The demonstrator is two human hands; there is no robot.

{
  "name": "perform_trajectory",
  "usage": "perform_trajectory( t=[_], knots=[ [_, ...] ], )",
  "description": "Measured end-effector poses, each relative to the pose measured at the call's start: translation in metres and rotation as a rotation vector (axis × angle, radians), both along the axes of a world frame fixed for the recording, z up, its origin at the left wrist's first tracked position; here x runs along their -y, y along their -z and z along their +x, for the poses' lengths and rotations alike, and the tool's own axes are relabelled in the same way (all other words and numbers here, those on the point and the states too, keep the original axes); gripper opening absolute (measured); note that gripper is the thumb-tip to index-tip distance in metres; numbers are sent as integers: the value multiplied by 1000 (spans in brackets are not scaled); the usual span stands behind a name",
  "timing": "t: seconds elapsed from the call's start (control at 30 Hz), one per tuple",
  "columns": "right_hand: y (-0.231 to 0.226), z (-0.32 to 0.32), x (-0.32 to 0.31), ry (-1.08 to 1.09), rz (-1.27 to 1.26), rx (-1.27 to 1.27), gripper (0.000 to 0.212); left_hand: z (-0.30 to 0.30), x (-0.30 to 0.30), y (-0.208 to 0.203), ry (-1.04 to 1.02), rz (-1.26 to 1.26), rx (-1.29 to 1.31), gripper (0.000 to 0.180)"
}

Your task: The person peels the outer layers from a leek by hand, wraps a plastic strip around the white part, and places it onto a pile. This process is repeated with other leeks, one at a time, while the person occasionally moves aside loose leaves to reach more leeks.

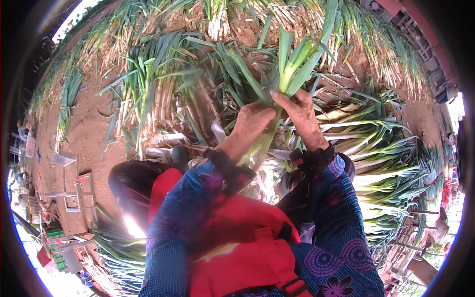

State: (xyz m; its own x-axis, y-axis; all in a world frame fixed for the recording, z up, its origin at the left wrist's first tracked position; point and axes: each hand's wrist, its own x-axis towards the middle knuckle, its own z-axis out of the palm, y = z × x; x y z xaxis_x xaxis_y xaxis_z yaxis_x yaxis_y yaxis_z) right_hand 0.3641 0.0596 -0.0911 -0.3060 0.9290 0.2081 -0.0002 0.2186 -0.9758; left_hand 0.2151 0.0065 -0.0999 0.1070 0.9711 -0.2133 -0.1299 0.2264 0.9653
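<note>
Both my hands are on one leek (293, 69), its green leaves fanning out above them and its pale stem running down between my knees. My left hand (253, 121) is closed round the stem just below the leaves. A little higher, my right hand (299, 113) pinches the leek where the leaves spread. Dark straps circle both wrists. Below the hands lie pale strips of peeled leaf (269, 175), partly hidden by my arms.
Trimmed leeks (383, 163) lie piled at my right. Untrimmed leeks (153, 89) with brown roots lie ahead on bare soil (91, 116), with more across the back. A metal frame (71, 190) stands at the left. A red apron (242, 262) covers my lap.
</note>
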Motion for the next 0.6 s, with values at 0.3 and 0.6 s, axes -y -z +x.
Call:
perform_trajectory(
  t=[0.3,0.6],
  knots=[
    [10,10,-2,124,138,103,22,36,-15,10,-246,260,-550,30],
    [-7,33,-1,26,-237,-329,26,19,-9,-1,2,21,328,30]
  ],
)
